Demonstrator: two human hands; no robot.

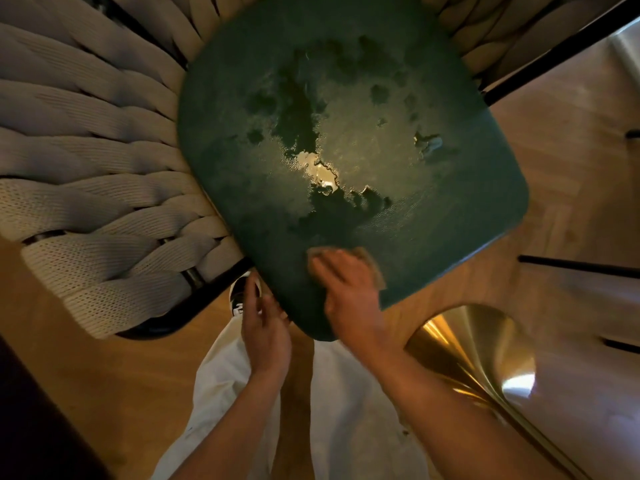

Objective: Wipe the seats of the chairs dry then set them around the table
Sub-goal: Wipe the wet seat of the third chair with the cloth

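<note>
The green seat fills the upper middle of the frame, with the chair's woven rope backrest curving round its left side. Water lies on the seat in dark patches and a bright puddle near the centre, spreading toward the upper part and the right.

The right hand presses a tan cloth flat against the seat's near edge, at lower middle of the frame; its fingers lie extended and spread over the cloth. The left hand hovers just beside the seat's lower-left rim with its fingers loosely apart and holding nothing; whether it touches the rim cannot be told because of blur.

Judging by the wet areas, the wiping of this seat looks barely begun: the cloth sits on a strip that seems dry, while the puddles in the middle are untouched. A brass-coloured cone at lower right may be the base of the counter. No other chairs can be clearly made out, so how many remain cannot be told. Setting the chairs around it appears still to come.
</note>
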